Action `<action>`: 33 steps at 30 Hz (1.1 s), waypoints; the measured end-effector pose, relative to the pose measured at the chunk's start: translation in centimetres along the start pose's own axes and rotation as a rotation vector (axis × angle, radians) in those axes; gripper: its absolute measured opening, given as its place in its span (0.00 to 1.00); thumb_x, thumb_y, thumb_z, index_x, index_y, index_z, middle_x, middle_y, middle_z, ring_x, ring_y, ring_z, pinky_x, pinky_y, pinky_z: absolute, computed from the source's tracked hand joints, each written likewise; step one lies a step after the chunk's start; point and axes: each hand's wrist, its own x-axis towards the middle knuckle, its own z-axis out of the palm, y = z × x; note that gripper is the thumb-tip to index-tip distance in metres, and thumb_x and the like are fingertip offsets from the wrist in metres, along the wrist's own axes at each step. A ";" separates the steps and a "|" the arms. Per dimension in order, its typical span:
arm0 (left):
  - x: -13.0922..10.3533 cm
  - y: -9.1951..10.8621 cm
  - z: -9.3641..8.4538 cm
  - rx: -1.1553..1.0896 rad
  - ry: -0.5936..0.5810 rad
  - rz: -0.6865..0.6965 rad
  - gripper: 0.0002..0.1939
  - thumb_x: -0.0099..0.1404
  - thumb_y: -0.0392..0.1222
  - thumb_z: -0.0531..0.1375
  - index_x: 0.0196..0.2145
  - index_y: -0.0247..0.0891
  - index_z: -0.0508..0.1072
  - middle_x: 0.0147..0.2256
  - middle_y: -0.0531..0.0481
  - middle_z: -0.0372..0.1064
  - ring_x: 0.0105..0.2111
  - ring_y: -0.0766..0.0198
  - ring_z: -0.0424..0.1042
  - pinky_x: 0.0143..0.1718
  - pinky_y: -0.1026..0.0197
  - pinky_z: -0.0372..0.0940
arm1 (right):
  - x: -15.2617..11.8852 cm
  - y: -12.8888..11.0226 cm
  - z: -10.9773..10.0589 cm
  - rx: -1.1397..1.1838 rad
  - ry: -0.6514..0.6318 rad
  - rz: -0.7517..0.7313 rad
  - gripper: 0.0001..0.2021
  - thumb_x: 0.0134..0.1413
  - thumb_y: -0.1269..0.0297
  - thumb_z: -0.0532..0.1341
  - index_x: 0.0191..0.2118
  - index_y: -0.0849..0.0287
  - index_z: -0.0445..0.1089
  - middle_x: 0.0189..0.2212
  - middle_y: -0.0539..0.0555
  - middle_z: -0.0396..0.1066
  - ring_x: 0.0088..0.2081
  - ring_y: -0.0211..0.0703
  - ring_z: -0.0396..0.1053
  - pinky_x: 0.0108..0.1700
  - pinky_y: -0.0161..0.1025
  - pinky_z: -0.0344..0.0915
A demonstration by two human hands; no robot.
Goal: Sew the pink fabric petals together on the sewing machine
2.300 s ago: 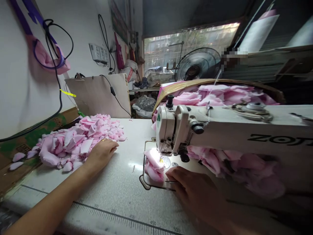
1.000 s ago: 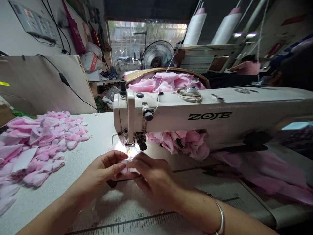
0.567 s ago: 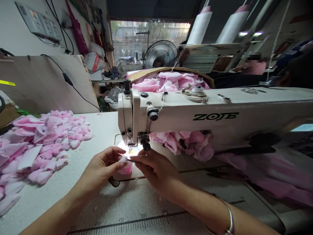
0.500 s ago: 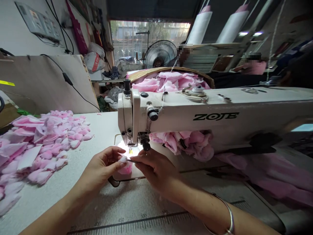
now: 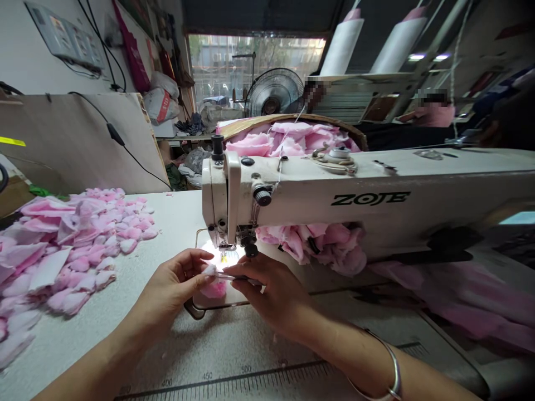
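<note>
Left hand (image 5: 179, 277) pinches pink fabric (image 5: 215, 288), right hand (image 5: 273, 292) a thin tool (image 5: 228, 275) just beside it.

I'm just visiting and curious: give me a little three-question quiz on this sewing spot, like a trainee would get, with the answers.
1. The left hand pinches a bit of pale fabric. What does the right hand hold?
2. True or false: from the person's view, the pink pile lies left of the sewing machine.
3. Fill in: the dark lettering on the machine reads ____.

Key: 1. A slim tool. 2. True. 3. ZOJE.
</note>
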 end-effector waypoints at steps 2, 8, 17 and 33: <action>-0.1 0.0 0.0 0.020 -0.020 0.005 0.18 0.56 0.46 0.66 0.43 0.40 0.69 0.35 0.51 0.71 0.35 0.67 0.70 0.37 0.65 0.64 | 0.0 0.0 0.0 -0.011 0.002 0.001 0.11 0.58 0.67 0.58 0.44 0.46 0.73 0.38 0.47 0.71 0.39 0.36 0.69 0.38 0.34 0.64; 0.0 0.1 0.3 0.064 -0.058 0.025 0.17 0.58 0.46 0.65 0.43 0.40 0.69 0.35 0.53 0.71 0.35 0.67 0.71 0.37 0.66 0.64 | 0.1 -0.2 -0.2 -0.034 -0.025 0.016 0.09 0.58 0.67 0.58 0.42 0.48 0.73 0.37 0.47 0.72 0.40 0.37 0.69 0.41 0.36 0.64; 0.2 -0.8 -0.6 0.698 0.077 0.519 0.10 0.65 0.45 0.58 0.44 0.44 0.69 0.41 0.50 0.69 0.40 0.63 0.69 0.39 0.60 0.66 | 0.7 -0.1 -1.3 -0.147 -0.072 0.094 0.06 0.55 0.69 0.59 0.34 0.54 0.73 0.33 0.48 0.72 0.34 0.36 0.68 0.35 0.35 0.57; 2.4 -1.6 0.2 1.499 0.124 0.735 0.12 0.69 0.48 0.51 0.42 0.38 0.65 0.37 0.47 0.68 0.38 0.54 0.67 0.38 0.52 0.60 | 2.3 1.9 -2.7 -0.274 -0.188 0.349 0.04 0.50 0.64 0.61 0.28 0.56 0.72 0.31 0.50 0.74 0.33 0.38 0.67 0.30 0.35 0.54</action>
